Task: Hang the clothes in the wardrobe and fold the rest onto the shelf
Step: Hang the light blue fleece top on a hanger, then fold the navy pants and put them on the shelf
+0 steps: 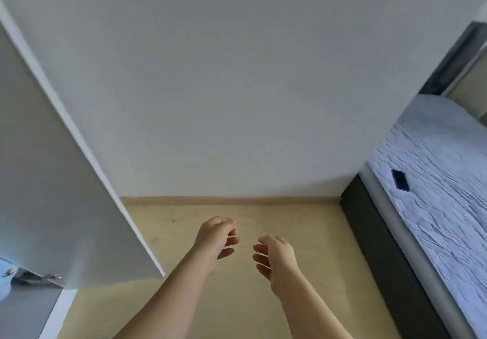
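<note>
Both hands empty above the wooden floor (237,312)
The left hand (216,241) and right hand (275,257) hover near each other, fingers loosely curled, holding nothing — the open wardrobe door (52,180) stands at left, a pale blue scrap (4,286), possibly a garment, at its lower edge — a dark phone (400,179) lies on the bed (448,207)

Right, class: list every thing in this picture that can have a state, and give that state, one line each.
wardrobe door: swung open.
left grip: empty, fingers loosely curled.
right grip: empty, fingers loosely curled.
phone: lying flat on the mattress, screen dark.
</note>
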